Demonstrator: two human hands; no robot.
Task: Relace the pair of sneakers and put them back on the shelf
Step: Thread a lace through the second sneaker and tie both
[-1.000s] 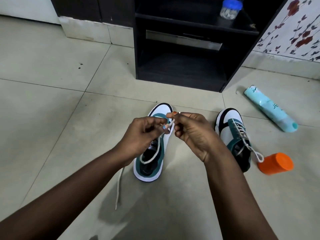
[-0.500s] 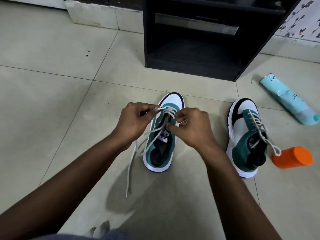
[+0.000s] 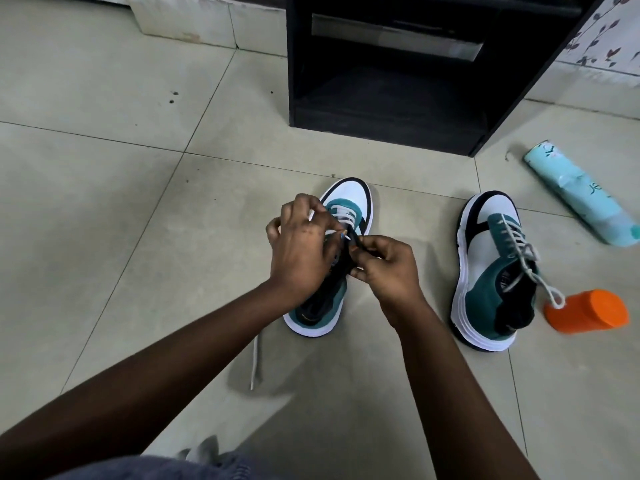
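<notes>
Lace end [image 3: 255, 362]: trails loose on the floor at 7 o'clock of the sneaker [image 3: 332, 258]; a tug may unthread it.
Left hand [image 3: 301, 251]: fingers pinched on lace, arched over the eyelets.
Right hand [image 3: 384, 268]: fingers clamped on the tongue.
Laced sneaker [image 3: 491, 271]: at 3 o'clock.
Shelf [image 3: 381, 109]: at 12 o'clock, empty.

Sneakers [image 3: 491, 271]: teal, white, black, pale grey laces. Shelf [image 3: 381, 81]: black. Floor tiles [image 3: 104, 168]: grey-beige. Right side: orange container [image 3: 588, 311], light turquoise bottle [image 3: 581, 199]. Upper right: wall [image 3: 606, 32], floral print.

Tiled floor [image 3: 104, 202] bears two sneakers [image 3: 491, 271], shelf [image 3: 381, 109], teal bottle [image 3: 581, 195], orange cup [image 3: 588, 311].
</notes>
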